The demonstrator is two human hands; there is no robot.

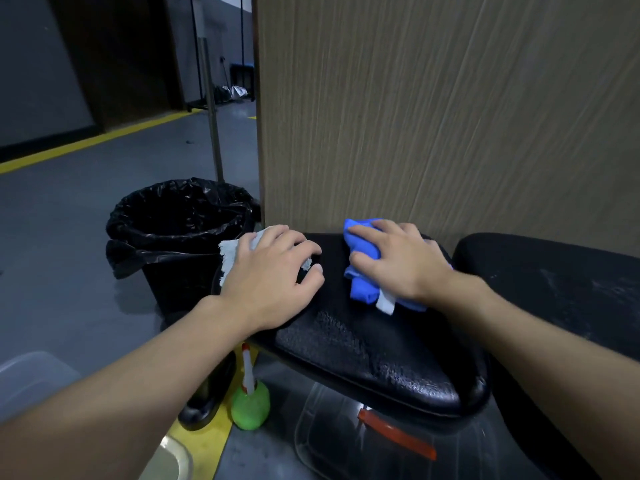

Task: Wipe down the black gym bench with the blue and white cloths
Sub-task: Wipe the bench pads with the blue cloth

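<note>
Bench (363,355): firm padded vinyl, probably slick when damp. Cloths soft, light, likely to bunch.
White cloth (230,254) at far-left edge, left hand (273,271) fingers (294,242) curled over it.
Blue cloth (362,251) wadded mid-pad, gripped by right hand (398,261).
Hold from above, palm pressing.

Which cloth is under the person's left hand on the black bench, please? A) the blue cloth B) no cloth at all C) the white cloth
C: the left hand holds the white cloth against the bench, while the right hand grips the blue cloth.
</note>
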